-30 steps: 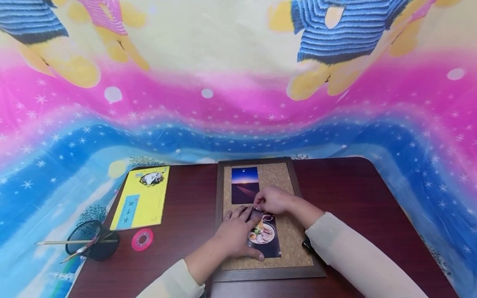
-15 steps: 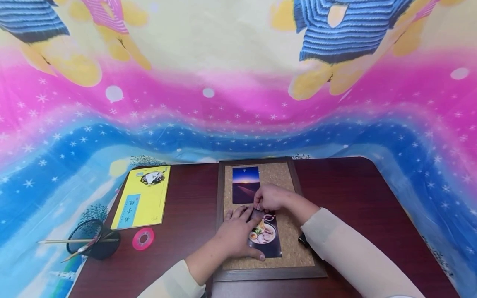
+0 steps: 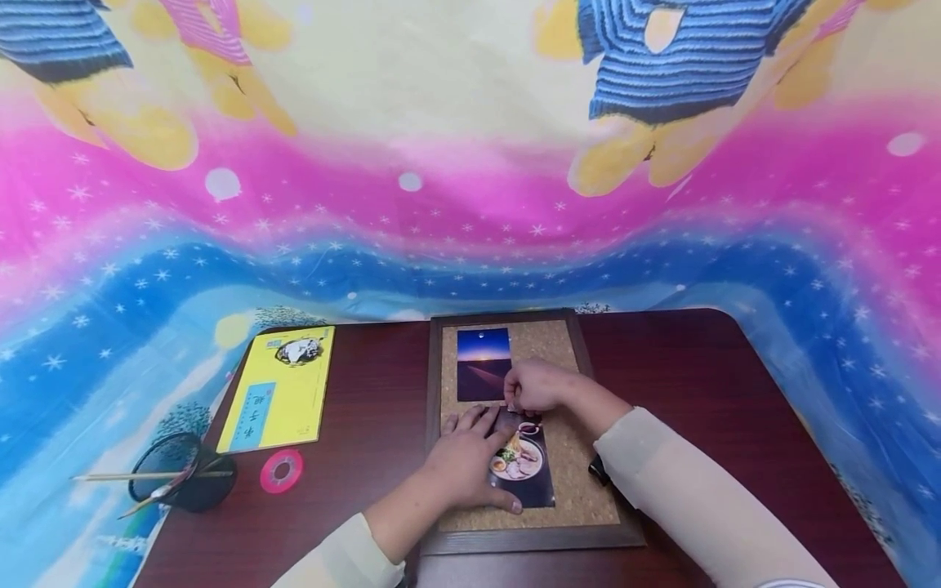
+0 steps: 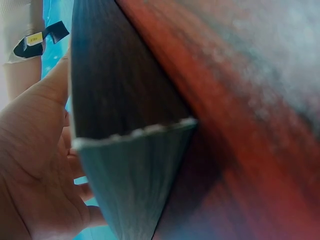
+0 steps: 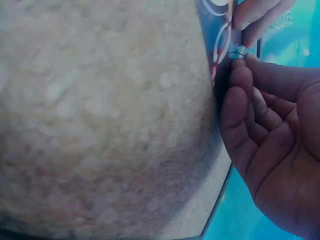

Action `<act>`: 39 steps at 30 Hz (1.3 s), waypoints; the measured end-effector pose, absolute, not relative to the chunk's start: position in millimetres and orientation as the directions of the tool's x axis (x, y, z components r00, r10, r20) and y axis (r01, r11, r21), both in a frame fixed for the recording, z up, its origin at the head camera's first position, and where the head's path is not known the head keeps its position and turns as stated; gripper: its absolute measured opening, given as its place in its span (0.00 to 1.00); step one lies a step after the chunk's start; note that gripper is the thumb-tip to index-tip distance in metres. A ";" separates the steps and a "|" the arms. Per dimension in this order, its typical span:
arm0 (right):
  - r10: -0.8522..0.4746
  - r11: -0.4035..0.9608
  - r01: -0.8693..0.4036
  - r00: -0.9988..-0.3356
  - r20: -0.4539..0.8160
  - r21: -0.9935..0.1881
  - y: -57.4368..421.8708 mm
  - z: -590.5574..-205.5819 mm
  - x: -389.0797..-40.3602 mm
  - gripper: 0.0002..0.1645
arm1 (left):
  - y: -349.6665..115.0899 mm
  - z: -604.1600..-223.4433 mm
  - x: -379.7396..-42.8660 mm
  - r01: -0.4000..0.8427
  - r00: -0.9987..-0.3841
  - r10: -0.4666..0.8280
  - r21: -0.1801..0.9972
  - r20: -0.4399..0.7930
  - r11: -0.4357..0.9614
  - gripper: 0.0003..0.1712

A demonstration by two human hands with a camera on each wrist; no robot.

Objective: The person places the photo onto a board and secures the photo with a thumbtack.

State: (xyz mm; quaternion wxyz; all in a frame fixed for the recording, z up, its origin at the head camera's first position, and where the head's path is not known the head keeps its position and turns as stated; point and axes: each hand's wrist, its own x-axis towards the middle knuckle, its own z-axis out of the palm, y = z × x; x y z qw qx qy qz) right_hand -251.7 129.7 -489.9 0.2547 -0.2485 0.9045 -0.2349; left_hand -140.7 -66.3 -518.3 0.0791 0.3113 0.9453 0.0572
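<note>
A corkboard (image 3: 584,490) in a dark wooden frame lies on the table. My left hand (image 3: 459,465) rests spread across the left side of a photo of a noodle bowl (image 3: 525,488) on the cork. At that photo's top edge my right hand (image 3: 538,386) pinches a small clear push pin (image 5: 241,51) between thumb and index finger. The pin's point is hidden. Above lies a sunset photo (image 3: 483,366) with a pin (image 3: 481,336) at its top. In the left wrist view the frame's corner (image 4: 135,150) stands beside my left palm (image 4: 35,165).
A yellow booklet (image 3: 301,408) lies on the table (image 3: 375,392) at the left. Nearer me are a pink tape roll (image 3: 282,471) and a black mesh cup (image 3: 202,482) holding pencils. A patterned curtain (image 3: 470,269) hangs behind the table.
My right fingertips have shifted very slightly to the right with the push pin. The left hand stays put on the noodle photo.
</note>
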 end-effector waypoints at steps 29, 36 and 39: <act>-0.513 0.832 -0.361 -0.791 -0.335 -0.422 124.9 -494.1 -247.5 0.12 | -66.7 -517.4 -138.7 0.595 -0.786 0.609 0.141 -0.105 0.791 0.70; -0.536 0.802 -0.397 -0.808 -0.245 -0.445 127.0 -497.3 -239.0 0.11 | -71.2 -517.5 -140.2 0.600 -0.782 0.614 0.136 -0.105 0.788 0.73; -0.538 0.794 -0.400 -0.813 -0.223 -0.458 128.4 -498.1 -235.7 0.10 | -73.4 -516.7 -140.6 0.599 -0.781 0.617 0.164 -0.098 0.784 0.71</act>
